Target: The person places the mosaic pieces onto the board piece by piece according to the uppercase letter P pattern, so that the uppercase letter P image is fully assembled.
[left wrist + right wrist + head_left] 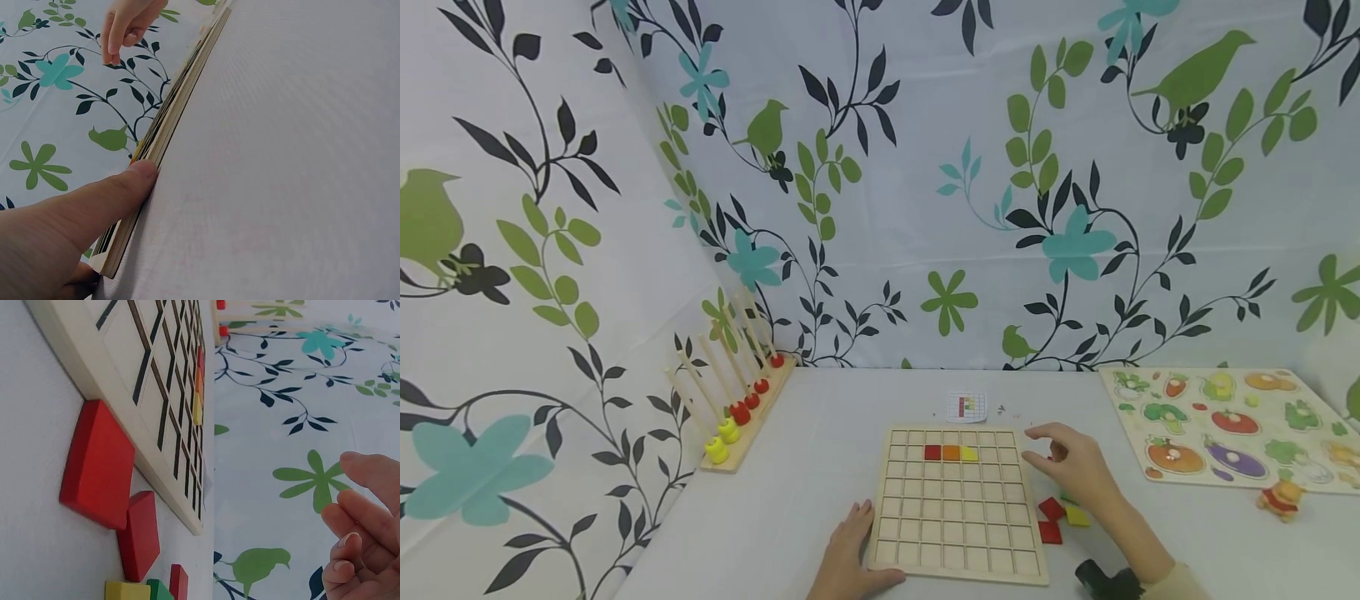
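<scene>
Nearest me, at the lower left, is the left hand (850,557): straight fingers along the side of a wooden grid board (951,510), thumb resting on its near edge, which I judge is steadying it. The board lies flat on a white table (752,533). Just beside its right edge lie loose square tiles, among them a red tile (1050,532), a yellow tile (1077,517) and, partly hidden, a green tile (1070,498).

Farther off, the right hand (1078,467) hovers by the board's far right corner, thumb and forefinger apart, other fingers curled in; I see nothing gripped. In the second row from the far edge sit three tiles side by side: red, orange, yellow. Beyond the board lies a small card (967,407) with a coloured grid pattern; behind everything hangs a printed cloth (880,208).

I take the step in hand to be filling cells, between placements. My next move calls for lowering the right fingertips onto one loose tile and pinching its edges.
</scene>
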